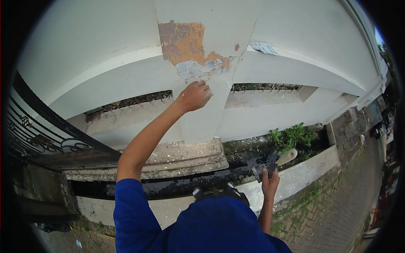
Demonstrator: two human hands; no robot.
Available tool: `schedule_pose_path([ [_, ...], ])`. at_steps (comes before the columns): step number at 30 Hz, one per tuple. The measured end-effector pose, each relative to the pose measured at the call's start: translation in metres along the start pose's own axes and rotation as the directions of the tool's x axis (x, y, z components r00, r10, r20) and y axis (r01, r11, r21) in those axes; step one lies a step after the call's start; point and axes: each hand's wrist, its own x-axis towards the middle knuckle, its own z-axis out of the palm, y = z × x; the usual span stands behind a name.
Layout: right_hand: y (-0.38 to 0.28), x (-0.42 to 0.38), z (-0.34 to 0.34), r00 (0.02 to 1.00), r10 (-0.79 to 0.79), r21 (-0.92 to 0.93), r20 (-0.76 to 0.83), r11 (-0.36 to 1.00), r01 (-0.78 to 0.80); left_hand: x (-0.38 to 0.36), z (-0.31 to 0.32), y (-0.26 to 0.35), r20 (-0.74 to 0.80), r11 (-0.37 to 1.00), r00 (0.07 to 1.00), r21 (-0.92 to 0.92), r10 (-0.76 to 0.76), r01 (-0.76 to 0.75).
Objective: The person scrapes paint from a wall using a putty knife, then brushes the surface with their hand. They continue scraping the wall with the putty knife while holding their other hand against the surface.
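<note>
My left hand [196, 96] is raised to the white wall pillar [202, 122], its fingers curled closed just below a peeled patch [185, 44]. Bare orange-brown and grey layers show in that patch, with ragged paint at its lower edge. Whether the fingers pinch anything is hidden. Lower down on the right, my right hand [270, 183] grips a putty knife [287, 157] near its dark blade. The pale handle points up and away, over the drain.
A water-filled drain [202, 179] runs along the wall's foot, with a concrete edge [295, 179] and a leafy plant [295, 137]. A black metal gate [55, 122] stands at left. A printed sheet [263, 47] lies on the upper right ledge.
</note>
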Motion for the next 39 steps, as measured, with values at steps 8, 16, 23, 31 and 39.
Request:
schedule_pose_path([
  [8, -0.003, 0.053, 0.024, 0.989, -0.014, 0.054, 0.145, 0.999, 0.006, 0.062, -0.115, -0.066, -0.383, 0.836, 0.924, 0.509, 0.006, 0.205],
  [16, 0.004, 0.14, 0.061, 0.974, -0.033, 0.298, 0.226, 0.954, -0.037, 0.08, -0.119, -0.088, -0.421, 0.693, 0.904, 0.674, 0.077, 0.255],
  [23, -0.026, 0.215, 0.114, 0.886, -0.107, 0.536, 0.452, 0.826, -0.173, 0.08, -0.108, -0.096, -0.477, 0.704, 0.879, 0.631, 0.02, 0.326],
  [31, -0.054, 0.231, 0.168, 0.822, -0.229, 0.573, 0.522, 0.808, -0.138, 0.079, -0.106, -0.097, -0.497, 0.715, 0.867, 0.598, -0.025, 0.363],
  [39, -0.07, 0.238, 0.17, 0.849, -0.259, 0.62, 0.46, 0.779, -0.098, 0.077, -0.106, -0.102, -0.525, 0.716, 0.851, 0.586, -0.021, 0.38],
])
